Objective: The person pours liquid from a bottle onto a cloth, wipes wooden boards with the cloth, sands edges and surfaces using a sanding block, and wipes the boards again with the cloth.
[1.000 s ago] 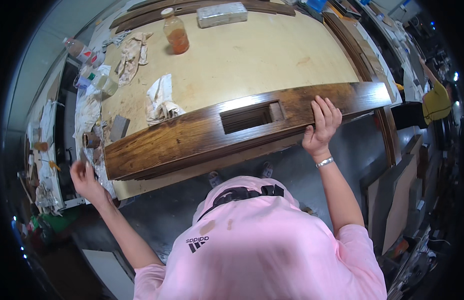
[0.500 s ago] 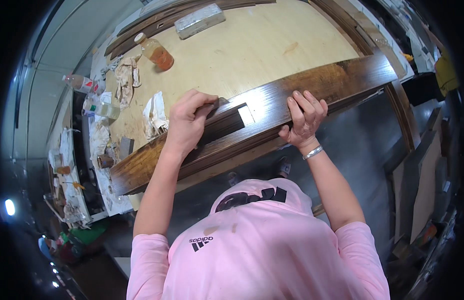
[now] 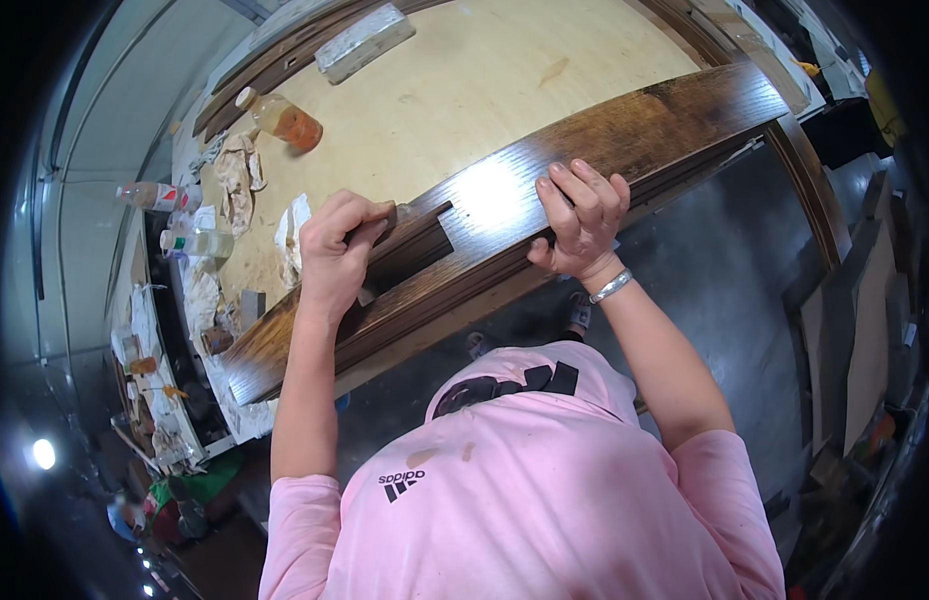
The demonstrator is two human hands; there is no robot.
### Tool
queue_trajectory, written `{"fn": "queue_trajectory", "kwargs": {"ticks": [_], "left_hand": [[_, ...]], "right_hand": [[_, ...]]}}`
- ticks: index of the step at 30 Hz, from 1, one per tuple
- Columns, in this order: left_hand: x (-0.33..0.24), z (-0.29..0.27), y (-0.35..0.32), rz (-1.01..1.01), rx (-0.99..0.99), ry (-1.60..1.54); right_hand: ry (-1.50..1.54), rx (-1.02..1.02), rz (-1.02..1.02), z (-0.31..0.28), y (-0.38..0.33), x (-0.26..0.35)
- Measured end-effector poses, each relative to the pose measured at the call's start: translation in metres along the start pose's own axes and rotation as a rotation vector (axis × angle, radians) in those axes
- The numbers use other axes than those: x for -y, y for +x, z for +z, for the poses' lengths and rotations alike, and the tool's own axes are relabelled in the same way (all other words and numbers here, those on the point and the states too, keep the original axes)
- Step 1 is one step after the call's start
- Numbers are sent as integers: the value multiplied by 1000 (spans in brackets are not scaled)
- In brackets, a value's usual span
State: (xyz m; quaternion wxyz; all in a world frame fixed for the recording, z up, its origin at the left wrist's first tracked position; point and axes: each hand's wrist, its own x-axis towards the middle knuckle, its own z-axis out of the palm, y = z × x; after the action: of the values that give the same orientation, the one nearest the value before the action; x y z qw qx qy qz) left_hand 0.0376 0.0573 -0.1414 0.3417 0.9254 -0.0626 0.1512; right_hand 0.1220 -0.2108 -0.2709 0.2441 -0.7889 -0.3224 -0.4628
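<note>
A long dark-brown wooden board (image 3: 644, 145) with a glossy finish lies slanting across the near side of the work table. It has a rectangular cutout (image 3: 409, 248) left of its middle. At the cutout's far edge, my left hand (image 3: 336, 240) is closed in a pinch. A small greyish piece pokes out by its fingertips, too small to name. My right hand (image 3: 584, 215) grips the board right of the cutout, fingers on the top face and thumb at the near edge. Its wrist wears a silver bracelet (image 3: 611, 286).
The pale plywood table top (image 3: 474, 90) carries an orange-filled bottle (image 3: 289, 122), a wrapped silvery block (image 3: 364, 42), crumpled rags (image 3: 239, 180) and two bottles at the left edge. Dark wooden strips lie at the back. Panels (image 3: 854, 350) lean at the right.
The view has turned slightly, so the board and table appear shifted left. Both hands stay at nearly the same places on the board.
</note>
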Motion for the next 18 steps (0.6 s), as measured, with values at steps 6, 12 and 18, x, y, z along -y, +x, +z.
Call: {"fn": "queue_trajectory", "kwargs": {"ticks": [6,12,18], "left_hand": [[-4,5,0,22,-79,17],[-27,33,26,39,-3,-18],[-38,64,53,74,-14,-8]], "right_hand": [[-20,-7,8,1,-1,0],[-28,-16,22,4,-4,1],[-32,2,30,2,-3,3]]}}
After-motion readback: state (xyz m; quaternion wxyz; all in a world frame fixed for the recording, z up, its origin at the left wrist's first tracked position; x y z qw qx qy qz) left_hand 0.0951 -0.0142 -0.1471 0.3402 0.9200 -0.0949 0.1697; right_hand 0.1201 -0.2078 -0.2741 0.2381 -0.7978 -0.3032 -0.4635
